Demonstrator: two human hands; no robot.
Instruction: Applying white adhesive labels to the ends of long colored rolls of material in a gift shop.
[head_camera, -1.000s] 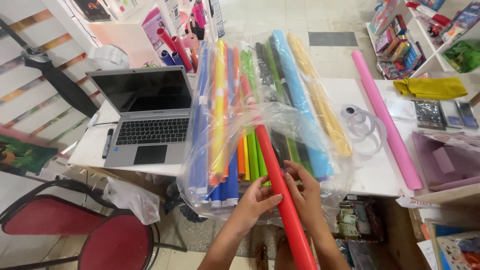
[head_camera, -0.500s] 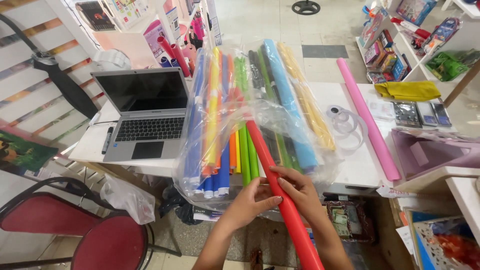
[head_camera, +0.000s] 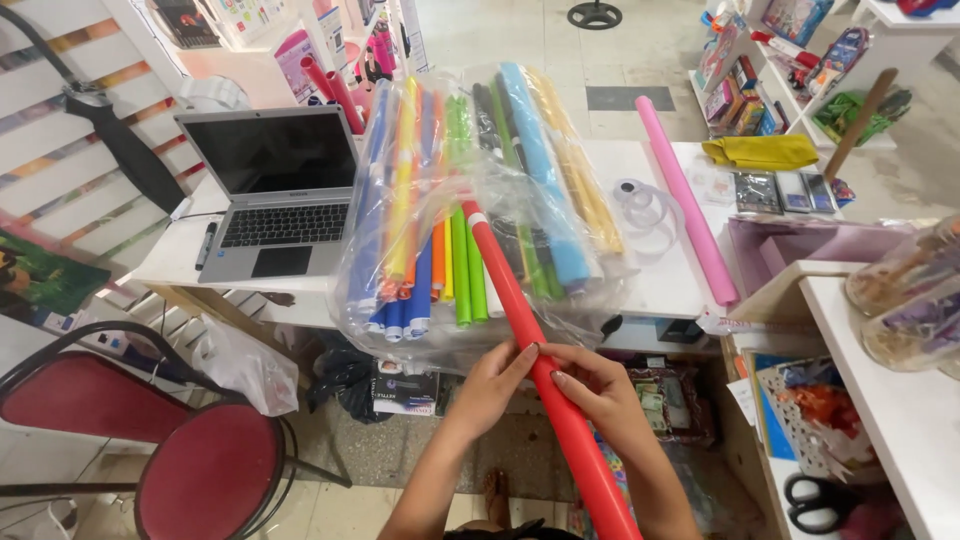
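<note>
The white surface (head_camera: 660, 290) lies beyond the grip, carrying a clear plastic bag (head_camera: 470, 210) stuffed with coloured paper rolls: blue, yellow, orange, green, light blue and mustard, lying side by side with their near ends over the surface's edge. Left of the bag is an open laptop (head_camera: 270, 190); right of it, a long pink roll (head_camera: 685, 205) lies apart.

The red roll (head_camera: 520, 310) is the thing in hand. It runs from inside the bag's mouth, down between the two hands, to the bottom edge of the view. It looks like a long, thin tube of rolled paper: probably light, fairly stiff along its length but easy to dent or crease if squeezed, and smooth enough to slip through the fingers. Holding it about mid-length, as now, seems sensible, since the far end lies among the other rolls and the film could snag it.

The left hand (head_camera: 495, 385) wraps the roll from the left and the right hand (head_camera: 600, 400) clasps it just nearer the body, fingers curled over it; both grips are closed on the roll, nearly touching each other.

The roll's far end is veiled by crumpled plastic, and its near end is cut off. How many rolls lie underneath cannot be made out. Below the grip, the floor clutter is unclear.
</note>
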